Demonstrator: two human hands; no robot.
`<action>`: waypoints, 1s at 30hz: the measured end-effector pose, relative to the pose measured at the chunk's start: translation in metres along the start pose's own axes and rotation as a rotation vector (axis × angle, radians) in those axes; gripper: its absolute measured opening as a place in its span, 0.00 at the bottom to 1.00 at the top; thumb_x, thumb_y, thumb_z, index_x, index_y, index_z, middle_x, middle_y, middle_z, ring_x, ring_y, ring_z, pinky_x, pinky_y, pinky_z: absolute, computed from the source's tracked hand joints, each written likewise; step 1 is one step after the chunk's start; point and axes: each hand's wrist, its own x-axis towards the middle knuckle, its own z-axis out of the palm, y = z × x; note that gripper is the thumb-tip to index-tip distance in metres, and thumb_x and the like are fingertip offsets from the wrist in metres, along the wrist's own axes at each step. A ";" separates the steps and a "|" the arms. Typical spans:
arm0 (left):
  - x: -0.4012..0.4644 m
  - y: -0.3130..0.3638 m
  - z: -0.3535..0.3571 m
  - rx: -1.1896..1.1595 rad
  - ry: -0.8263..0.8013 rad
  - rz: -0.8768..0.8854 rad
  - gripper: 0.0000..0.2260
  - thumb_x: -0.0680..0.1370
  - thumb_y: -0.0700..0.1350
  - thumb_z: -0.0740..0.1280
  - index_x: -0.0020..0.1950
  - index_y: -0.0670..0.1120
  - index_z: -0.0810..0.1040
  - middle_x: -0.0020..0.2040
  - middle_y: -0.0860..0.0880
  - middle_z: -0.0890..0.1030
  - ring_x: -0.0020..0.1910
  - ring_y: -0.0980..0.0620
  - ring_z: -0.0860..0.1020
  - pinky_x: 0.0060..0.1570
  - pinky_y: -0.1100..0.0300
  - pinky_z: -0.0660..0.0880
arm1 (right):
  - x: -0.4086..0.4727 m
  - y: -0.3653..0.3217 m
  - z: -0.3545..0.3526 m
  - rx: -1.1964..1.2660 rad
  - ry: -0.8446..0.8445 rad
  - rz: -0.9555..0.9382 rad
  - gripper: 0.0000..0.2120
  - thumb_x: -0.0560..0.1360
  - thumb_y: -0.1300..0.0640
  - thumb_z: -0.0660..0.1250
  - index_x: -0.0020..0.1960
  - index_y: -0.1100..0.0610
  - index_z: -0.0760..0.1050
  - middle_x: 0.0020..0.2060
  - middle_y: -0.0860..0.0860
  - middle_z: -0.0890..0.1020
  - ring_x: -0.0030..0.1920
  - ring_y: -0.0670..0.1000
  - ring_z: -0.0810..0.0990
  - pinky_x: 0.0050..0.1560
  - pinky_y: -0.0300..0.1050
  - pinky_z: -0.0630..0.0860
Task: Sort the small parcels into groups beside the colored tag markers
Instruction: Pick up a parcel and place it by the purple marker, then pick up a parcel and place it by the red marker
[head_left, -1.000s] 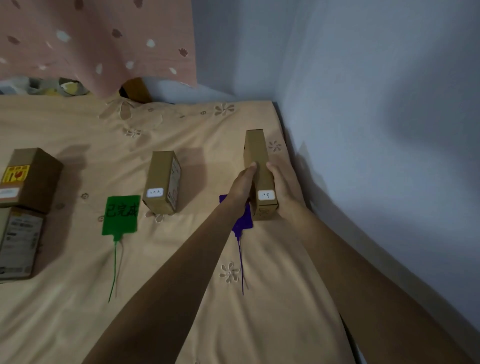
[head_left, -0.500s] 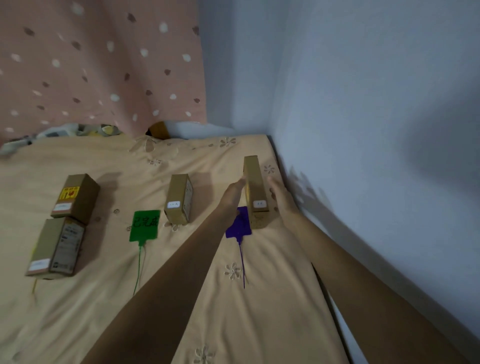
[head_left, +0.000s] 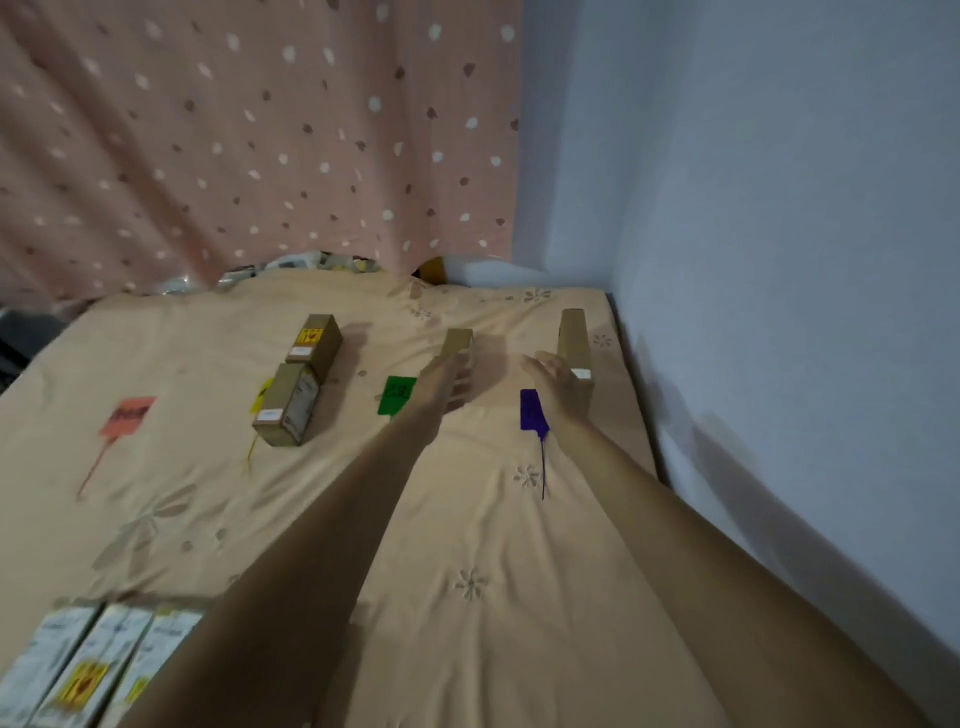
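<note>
Four coloured tags lie in a row across the middle of the frame on a beige bed: a red tag at the left, a yellow tag mostly hidden by two brown parcels, a green tag at centre, and a purple tag to the right. A narrow parcel lies just right of the purple tag, close to the blue wall. The right hand hovers with fingers loosely spread between the purple tag and that parcel, gripping nothing; whether it touches the box cannot be told through the blur. The left hand lies in front of another parcel just right of the green tag; its fingers look fairly straight and hold nothing, though contact with that box is unclear. In the lower left corner three pale boxes with yellow stickers sit side by side, well apart from the tags. By my reading, the purple-group parcel is placed and the step in hand is letting go. The red tag has no parcel, so the next move probably calls for reaching to the lower-left stack, reading a label, and carrying that box to its matching tag.
</note>
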 end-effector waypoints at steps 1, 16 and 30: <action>-0.008 -0.001 -0.016 0.006 0.005 0.013 0.16 0.78 0.50 0.63 0.62 0.44 0.75 0.56 0.44 0.79 0.54 0.44 0.77 0.51 0.53 0.73 | -0.012 -0.004 0.009 0.006 -0.019 -0.001 0.23 0.77 0.43 0.65 0.67 0.53 0.73 0.60 0.48 0.77 0.61 0.49 0.74 0.54 0.41 0.66; -0.125 -0.054 -0.378 0.042 0.105 0.122 0.07 0.79 0.50 0.62 0.49 0.47 0.75 0.50 0.46 0.81 0.47 0.47 0.78 0.46 0.56 0.72 | -0.197 -0.030 0.294 -0.022 -0.210 0.007 0.21 0.73 0.43 0.69 0.62 0.52 0.76 0.58 0.48 0.77 0.60 0.51 0.76 0.62 0.48 0.72; -0.145 -0.124 -0.576 0.054 0.148 -0.023 0.12 0.81 0.49 0.61 0.56 0.42 0.74 0.54 0.44 0.80 0.50 0.45 0.77 0.52 0.53 0.73 | -0.277 -0.020 0.497 -0.285 -0.385 0.147 0.22 0.70 0.43 0.69 0.61 0.50 0.73 0.57 0.49 0.78 0.55 0.52 0.80 0.57 0.49 0.76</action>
